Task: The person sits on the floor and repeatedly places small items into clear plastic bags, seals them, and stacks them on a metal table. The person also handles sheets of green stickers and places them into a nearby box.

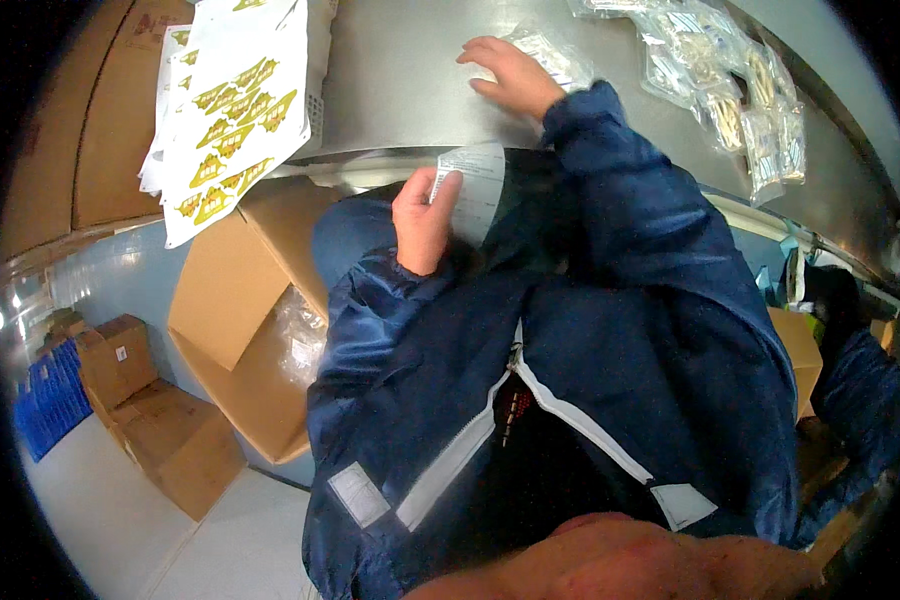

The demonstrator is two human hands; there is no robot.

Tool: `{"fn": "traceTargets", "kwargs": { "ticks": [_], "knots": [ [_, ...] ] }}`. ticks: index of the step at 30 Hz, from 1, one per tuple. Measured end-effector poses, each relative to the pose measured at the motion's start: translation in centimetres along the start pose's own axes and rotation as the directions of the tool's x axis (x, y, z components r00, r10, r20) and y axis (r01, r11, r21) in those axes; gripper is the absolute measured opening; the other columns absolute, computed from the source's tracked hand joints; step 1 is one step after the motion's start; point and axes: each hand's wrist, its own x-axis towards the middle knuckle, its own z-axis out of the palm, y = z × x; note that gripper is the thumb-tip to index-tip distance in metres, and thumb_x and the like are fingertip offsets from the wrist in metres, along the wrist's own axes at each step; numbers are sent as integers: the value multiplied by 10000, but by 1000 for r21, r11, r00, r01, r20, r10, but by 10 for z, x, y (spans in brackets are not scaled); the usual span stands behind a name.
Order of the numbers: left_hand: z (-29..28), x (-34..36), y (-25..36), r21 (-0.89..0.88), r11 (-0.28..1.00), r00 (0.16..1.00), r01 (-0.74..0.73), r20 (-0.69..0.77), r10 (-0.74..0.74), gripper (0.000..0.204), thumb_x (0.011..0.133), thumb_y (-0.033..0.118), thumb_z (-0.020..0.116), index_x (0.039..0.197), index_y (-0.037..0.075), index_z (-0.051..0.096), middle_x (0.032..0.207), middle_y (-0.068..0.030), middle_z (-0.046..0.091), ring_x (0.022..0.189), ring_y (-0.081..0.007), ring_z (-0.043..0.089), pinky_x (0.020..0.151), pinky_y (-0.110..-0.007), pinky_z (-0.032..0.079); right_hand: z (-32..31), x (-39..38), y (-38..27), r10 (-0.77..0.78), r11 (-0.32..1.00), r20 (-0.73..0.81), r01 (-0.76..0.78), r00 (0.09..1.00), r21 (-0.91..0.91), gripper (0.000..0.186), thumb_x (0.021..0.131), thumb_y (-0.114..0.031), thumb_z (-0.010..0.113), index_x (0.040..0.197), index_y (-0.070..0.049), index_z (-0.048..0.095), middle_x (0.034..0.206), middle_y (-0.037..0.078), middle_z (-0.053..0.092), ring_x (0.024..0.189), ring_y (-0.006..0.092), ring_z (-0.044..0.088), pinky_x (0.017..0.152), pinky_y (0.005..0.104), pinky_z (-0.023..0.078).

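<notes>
White and thin, a printed sheet [482, 190] sticks out right of the left hand [425, 222] that pinches it, long side pointing forward, while the spread right hand [511, 78] is nearer the clear bag [558, 56] beside its knuckles.

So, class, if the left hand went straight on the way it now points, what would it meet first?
Probably the near edge of the metal table, just ahead of the left hand and its pale printed slip. Height is unclear, so it might pass above.
</notes>
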Motion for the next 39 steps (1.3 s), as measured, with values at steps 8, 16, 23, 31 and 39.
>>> {"fn": "traceTargets", "kwargs": {
  "ticks": [8,16,23,31,39],
  "knots": [
    [28,1,13,-13,999,988,-42,148,44,226,1010,194,501,999,10,632,846,6,607,794,-88,515,707,-249,436,-64,-77,-121,123,965,160,-156,979,209,283,860,-293,685,1001,-48,669,931,103,667,887,300,624,760,370,489],
    [38,-7,2,153,985,976,-75,213,41,160,955,75,548,1100,21,588,864,-72,623,835,-139,567,736,-271,467,-81,-109,-90,615,449,393,-713,684,539,285,917,-263,637,1010,-2,698,931,80,719,841,118,619,778,292,491],
    [9,9,39,191,976,868,-109,497,0,271,940,48,499,1180,-21,601,1204,-129,655,1035,-189,633,915,-285,475,-157,-109,-21,465,882,-296,-464,834,79,151,868,-210,701,877,-63,667,828,27,624,804,167,581,751,322,444],
    [83,43,25,-287,776,777,563,503,-378,262,975,220,535,990,-19,640,889,-71,655,772,-142,589,713,-289,478,-131,-99,-61,-235,966,0,234,972,-109,306,745,-252,791,943,-98,616,894,50,596,864,261,588,799,371,433],
    [126,109,2,114,986,951,118,272,-145,300,952,254,581,894,-29,663,772,-44,634,739,-97,525,671,-274,436,-122,-86,29,707,462,325,-758,628,461,311,881,-360,698,809,-57,687,739,-38,579,760,100,511,686,285,414]
  ]
}}
